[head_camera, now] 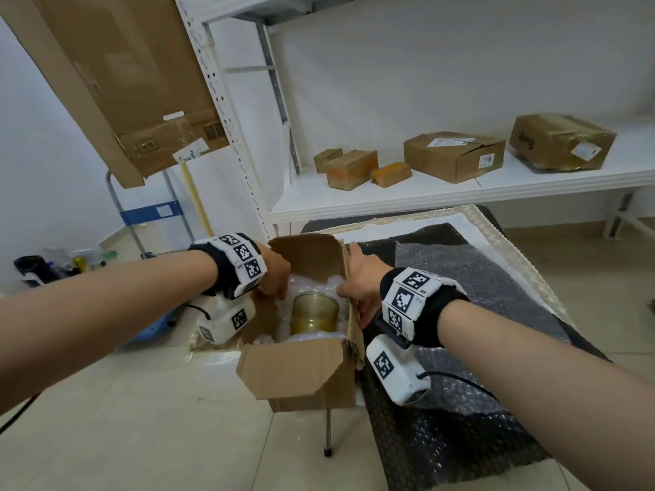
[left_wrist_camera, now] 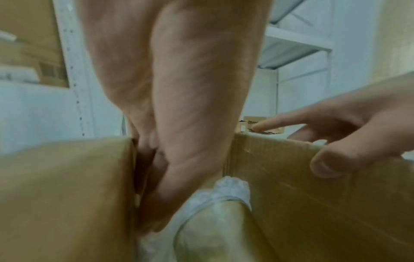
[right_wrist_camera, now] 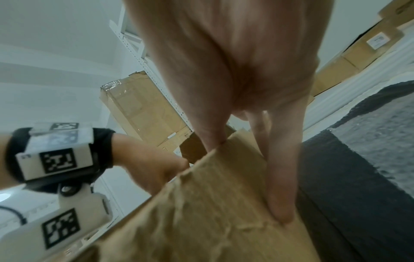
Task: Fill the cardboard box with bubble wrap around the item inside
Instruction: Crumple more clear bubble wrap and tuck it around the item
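Observation:
An open cardboard box (head_camera: 301,370) stands at the left edge of a black table. Inside it a gold cylindrical jar (head_camera: 314,313) stands upright with white bubble wrap (head_camera: 283,310) packed around it. My left hand (head_camera: 274,290) reaches into the box's left side. Its straight fingers (left_wrist_camera: 156,203) point down into the gap between the left wall and the jar (left_wrist_camera: 215,230), beside the wrap (left_wrist_camera: 226,189). My right hand (head_camera: 354,303) grips the box's right wall (right_wrist_camera: 212,212), thumb (left_wrist_camera: 329,159) inside and fingers (right_wrist_camera: 280,195) outside.
A large sheet of bubble wrap (head_camera: 489,288) covers the black table (head_camera: 390,437) to the right of the box. Behind it a white shelf (head_camera: 460,193) carries several cardboard boxes. A big carton (head_camera: 117,86) leans at the upper left. Tiled floor lies below.

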A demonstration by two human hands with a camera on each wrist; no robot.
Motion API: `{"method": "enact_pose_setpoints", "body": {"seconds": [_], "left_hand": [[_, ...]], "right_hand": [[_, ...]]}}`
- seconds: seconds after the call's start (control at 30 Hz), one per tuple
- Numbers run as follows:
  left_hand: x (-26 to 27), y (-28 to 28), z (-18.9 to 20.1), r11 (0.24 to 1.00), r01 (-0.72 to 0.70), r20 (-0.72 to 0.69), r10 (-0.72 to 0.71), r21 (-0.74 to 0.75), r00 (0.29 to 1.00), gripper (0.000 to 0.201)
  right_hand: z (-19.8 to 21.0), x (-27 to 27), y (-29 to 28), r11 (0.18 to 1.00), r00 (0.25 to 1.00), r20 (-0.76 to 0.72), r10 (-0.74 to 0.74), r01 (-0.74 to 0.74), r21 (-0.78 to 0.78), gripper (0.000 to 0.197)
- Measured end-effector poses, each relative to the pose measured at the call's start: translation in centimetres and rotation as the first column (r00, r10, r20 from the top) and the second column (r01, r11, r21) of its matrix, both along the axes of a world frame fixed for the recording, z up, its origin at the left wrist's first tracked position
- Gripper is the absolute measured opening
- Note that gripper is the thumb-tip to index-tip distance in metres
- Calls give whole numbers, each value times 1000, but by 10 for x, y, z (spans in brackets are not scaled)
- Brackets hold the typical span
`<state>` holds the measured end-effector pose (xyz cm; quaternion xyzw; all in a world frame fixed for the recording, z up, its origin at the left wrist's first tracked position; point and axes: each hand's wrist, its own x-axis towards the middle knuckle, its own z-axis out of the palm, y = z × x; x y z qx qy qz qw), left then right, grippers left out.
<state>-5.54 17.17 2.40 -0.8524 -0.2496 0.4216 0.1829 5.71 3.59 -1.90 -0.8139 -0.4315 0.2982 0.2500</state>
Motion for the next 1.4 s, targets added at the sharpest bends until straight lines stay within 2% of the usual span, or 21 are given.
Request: {"method": "enact_pose_setpoints", "body": {"seconds": [0.07, 0.17, 0.23, 0.33, 0.37, 0.53, 0.6, 0.63, 0.7, 0.73, 0.8, 0.9, 0.97, 1.0, 1.03, 1.1, 1.17, 1.2, 1.4], "left_hand": [[1, 3, -10, 1000, -18, -147, 17, -6, 989, 49], [1, 7, -19, 1000, 16, -287, -16, -2, 958, 52], [-1, 6, -15, 998, 17, -216, -28, -53, 976, 49], [-6, 10, -10, 978, 142, 26, -139, -156, 990, 37], [-9, 9, -12, 974, 150, 36, -146, -169, 989, 37], [-16, 0, -24, 988, 48, -165, -73, -150, 984, 47], [-8, 0, -30, 984, 127, -326, -161, -123, 932, 53], [-5, -1, -35, 986, 112, -392, -151, -121, 908, 60], [1, 12, -56, 998, 28, -414, -48, -55, 909, 75], [3, 20, -64, 999, -5, -415, -16, -50, 910, 73], [3, 21, -62, 996, -85, -348, 67, -36, 935, 57], [0, -6, -28, 952, -226, -224, 179, -206, 958, 43], [1, -18, -5, 919, -262, -59, 256, -295, 965, 23], [6, -19, 3, 922, -222, 52, 250, -316, 967, 18], [10, -20, 14, 922, -184, 137, 242, -341, 960, 22], [19, -20, 25, 935, -132, 210, 209, -329, 955, 45], [28, -28, 32, 930, -146, 186, 218, -338, 958, 66], [32, -36, 32, 926, -178, 153, 239, -332, 959, 71], [56, -42, 5, 976, -135, 87, 151, -174, 985, 68]], "right_hand": [[0, -3, 1, 1000, 1000, 10, 13, -13, 2, 84], [-2, -7, 3, 999, 998, 49, 35, -35, 6, 93], [-1, -8, 3, 999, 998, 57, 41, -41, 7, 94], [0, -4, 1, 999, 998, 50, 37, -37, 4, 89], [0, -3, 0, 999, 999, 43, 34, -34, 3, 87], [-1, -5, 2, 997, 997, 37, 70, -70, 7, 90], [-1, -4, 3, 997, 996, 40, 81, -82, 12, 92], [-1, -3, 3, 996, 995, 36, 91, -91, 12, 91], [0, 0, 1, 994, 994, 15, 110, -110, 10, 89], [0, 1, 0, 993, 993, 5, 114, -114, 10, 87], [0, 3, 0, 993, 994, -5, 113, -113, 19, 84], [-1, 2, 1, 993, 993, 7, 118, -118, 28, 93], [-1, 1, 0, 993, 993, 26, 115, -116, 19, 96], [-2, 2, 0, 994, 994, 30, 104, -105, 15, 94], [-2, 3, -1, 996, 995, 27, 94, -94, 9, 92], [1, 2, -2, 997, 997, 17, 77, -77, -1, 86], [5, -1, -5, 996, 996, 9, 87, -87, -3, 89], [8, -1, -7, 995, 995, -8, 101, -101, -2, 93], [11, 3, -23, 986, 975, -149, 166, -167, 10, 95]]}}
